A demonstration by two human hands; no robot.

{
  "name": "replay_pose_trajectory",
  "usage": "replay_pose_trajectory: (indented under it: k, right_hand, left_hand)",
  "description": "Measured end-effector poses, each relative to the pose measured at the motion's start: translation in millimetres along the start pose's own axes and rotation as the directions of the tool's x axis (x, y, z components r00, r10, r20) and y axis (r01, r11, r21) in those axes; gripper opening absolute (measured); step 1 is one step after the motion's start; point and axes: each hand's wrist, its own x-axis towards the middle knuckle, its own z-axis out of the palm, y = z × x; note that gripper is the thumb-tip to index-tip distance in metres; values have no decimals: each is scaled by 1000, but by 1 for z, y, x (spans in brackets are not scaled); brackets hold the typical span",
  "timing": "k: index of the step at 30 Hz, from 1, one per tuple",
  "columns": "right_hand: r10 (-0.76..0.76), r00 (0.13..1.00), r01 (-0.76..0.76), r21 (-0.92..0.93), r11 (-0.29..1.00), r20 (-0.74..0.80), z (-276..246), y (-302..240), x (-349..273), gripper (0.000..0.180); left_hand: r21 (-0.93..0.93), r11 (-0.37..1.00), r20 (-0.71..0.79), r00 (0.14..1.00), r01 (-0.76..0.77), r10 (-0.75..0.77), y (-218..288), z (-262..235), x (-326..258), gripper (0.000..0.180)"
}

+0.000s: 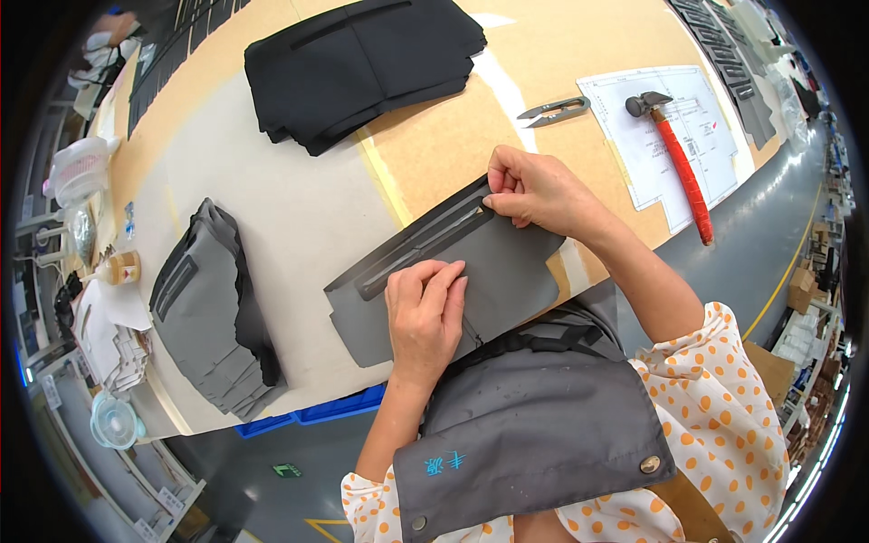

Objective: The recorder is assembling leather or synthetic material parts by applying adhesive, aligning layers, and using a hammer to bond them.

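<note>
Grey fabric panel (493, 271) lies flat near the front edge of the worktable (425, 154), right before the person, with a long slot-shaped pocket opening running aslant across it. Likely it sits this close so both hands can bear down on it without reaching.

Largest is the one worktable, its top partly bare board and partly a pale sheet. On it rest two stacks of cut pieces: one black stack (362, 63) at the far side, and one grey stack (213, 308) to the left, fanned at its edges, seemingly kept within arm's reach for taking or laying by pieces. Dark strips lie in rows at the far left and far right corners; their number cannot be told.

One printed paper sheet (674, 136) lies at the right, and one red-handled hammer (679, 163) rests across it, head away from the person. One pair of thread snips (554, 110) lies just left of the sheet, well apart from both hands.

Two hands work the panel. The left hand (424, 312) lies palm down, fingers together and flat, pressing the panel beside the slot's near end, apparently to hold it steady. The right hand (534, 192) has its fingers curled and pinched on the slot's far end at the panel's upper edge.
</note>
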Motion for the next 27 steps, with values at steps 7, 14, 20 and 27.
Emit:
replay_pose_trajectory:
  k: [7, 14, 20, 27]
  right_hand:
    - [24, 998, -14, 157, 987, -58, 7, -3, -4, 19]
    - [-308, 950, 302, -100, 948, -52, 34, -6, -47, 17]
    - [-554, 829, 533, -197, 823, -71, 57, 23, -38, 10]
    - [-652, 753, 612, -272, 743, -89, 62, 28, -35, 11]
  left_hand:
    - [64, 998, -5, 1000, 7, -7, 2, -9, -3, 23]
    - [32, 937, -151, 928, 348, -339, -2, -61, -19, 16]
    - [-111, 753, -31, 755, 649, -655, -24, -77, 1, 13]
    - [32, 727, 21, 727, 686, -686, -32, -76, 7, 15]
